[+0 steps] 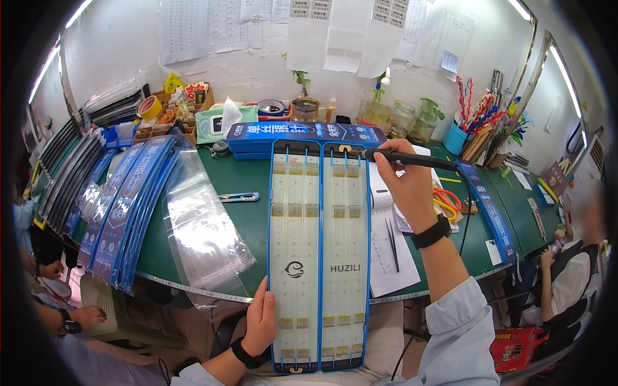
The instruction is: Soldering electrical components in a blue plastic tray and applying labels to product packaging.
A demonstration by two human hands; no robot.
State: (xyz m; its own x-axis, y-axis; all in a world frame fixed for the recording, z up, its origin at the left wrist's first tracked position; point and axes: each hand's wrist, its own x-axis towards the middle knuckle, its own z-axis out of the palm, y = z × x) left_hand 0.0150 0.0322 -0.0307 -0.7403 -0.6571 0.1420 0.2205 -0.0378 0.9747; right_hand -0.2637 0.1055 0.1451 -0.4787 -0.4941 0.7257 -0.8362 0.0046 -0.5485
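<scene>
A long, narrow hinged case point(296, 244) lies opened out before me, from the tabletop to my lap. It has blue edges, two pale panels and rows of short yellowish strands near both ends. My left hand point(261, 318) is closed on its lower left edge. My right hand point(407, 190) grips a black corded stick-like tool point(402, 159) at the far right corner. The tool's tip is close to a yellow piece point(346, 149) on the case's black end; I cannot tell whether they touch.
Stacked blue packages point(302, 132) stand behind the case; more blue packages point(132, 212) and clear plastic sleeves point(203, 225) lie left. A blue cutter point(239, 197), tweezers point(392, 244) and scissors point(445, 202) lie nearby. Co-workers' hands point(87, 317) show at left; another person point(573, 276) sits right.
</scene>
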